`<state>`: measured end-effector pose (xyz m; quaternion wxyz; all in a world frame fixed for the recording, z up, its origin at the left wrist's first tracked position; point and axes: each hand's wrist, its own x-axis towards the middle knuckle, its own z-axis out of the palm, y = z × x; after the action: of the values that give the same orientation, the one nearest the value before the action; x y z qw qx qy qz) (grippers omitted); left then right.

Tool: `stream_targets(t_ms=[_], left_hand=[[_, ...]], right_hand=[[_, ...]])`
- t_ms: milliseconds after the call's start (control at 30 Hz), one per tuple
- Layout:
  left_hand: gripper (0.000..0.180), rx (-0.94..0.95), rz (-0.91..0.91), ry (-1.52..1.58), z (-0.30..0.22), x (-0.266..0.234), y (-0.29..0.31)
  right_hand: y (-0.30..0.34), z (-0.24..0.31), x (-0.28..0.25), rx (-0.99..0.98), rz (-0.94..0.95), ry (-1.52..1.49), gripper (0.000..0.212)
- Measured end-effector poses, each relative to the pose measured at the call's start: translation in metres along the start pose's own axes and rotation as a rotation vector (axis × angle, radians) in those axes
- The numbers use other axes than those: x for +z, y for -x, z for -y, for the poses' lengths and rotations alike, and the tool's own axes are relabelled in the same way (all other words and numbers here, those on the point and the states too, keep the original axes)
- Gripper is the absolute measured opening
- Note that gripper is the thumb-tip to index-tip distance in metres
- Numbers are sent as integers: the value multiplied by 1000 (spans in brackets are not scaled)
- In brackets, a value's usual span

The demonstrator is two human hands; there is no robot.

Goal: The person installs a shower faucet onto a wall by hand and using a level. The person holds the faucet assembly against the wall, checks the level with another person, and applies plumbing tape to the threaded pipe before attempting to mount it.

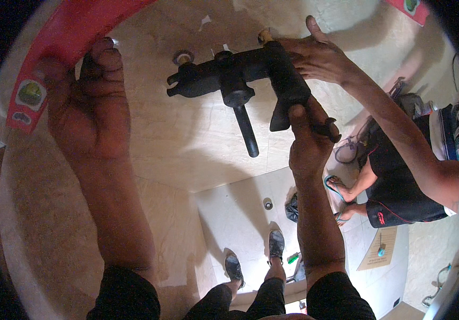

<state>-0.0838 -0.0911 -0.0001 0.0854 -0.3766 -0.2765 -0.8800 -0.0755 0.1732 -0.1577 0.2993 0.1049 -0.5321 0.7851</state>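
A red spirit level (99,20) lies along the stone wall at the top, bent by the lens. My left hand (93,112) is closed on its left part, thumb near a green vial and fingers curled at the edge. In my right hand (312,144) is a black mixer tap (229,80), gripped at its right end and held up to the wall, with a dark rod-like part pointing down. Beside that end reaches another person's hand (320,58), its fingers partly hidden behind the tap. A brass fitting (264,36) and a round pipe outlet (183,57) show above it.
At the right another person in dark shorts (400,176) and flip-flops stands close. Below, on the pale floor, are a small round piece (267,204), a black bag (291,207), a cardboard sheet (381,248) and a green-handled tool (293,258) near my shoes.
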Motion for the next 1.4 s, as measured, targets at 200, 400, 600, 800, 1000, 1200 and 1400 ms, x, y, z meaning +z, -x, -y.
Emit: stream_targets(t_ms=[200, 400, 600, 800, 1000, 1200, 1400], left_hand=[[46, -84, -9, -16, 13, 3, -2], [44, -31, -121, -14, 35, 6, -6], [42, -45, -136, -60, 58, 9, -21], [39, -60, -152, -48, 66, 17, -30], [38, -156, 122, -27, 78, 47, -60], [26, -84, -122, -953, 82, 66, 19], [39, -733, -272, -921, 130, 63, 155]], right_hand=[[-3, -4, -4, -16, 52, 132, 42], [-2, -5, -3, 1, 48, 127, 42], [-8, -8, -4, 21, 59, 62, 44], [0, -12, 1, 46, 50, 105, 46], [-3, -15, 2, 64, 46, 50, 42], [-5, -3, -1, 44, 60, 133, 43], [1, 1, -4, 73, 64, 164, 42]])
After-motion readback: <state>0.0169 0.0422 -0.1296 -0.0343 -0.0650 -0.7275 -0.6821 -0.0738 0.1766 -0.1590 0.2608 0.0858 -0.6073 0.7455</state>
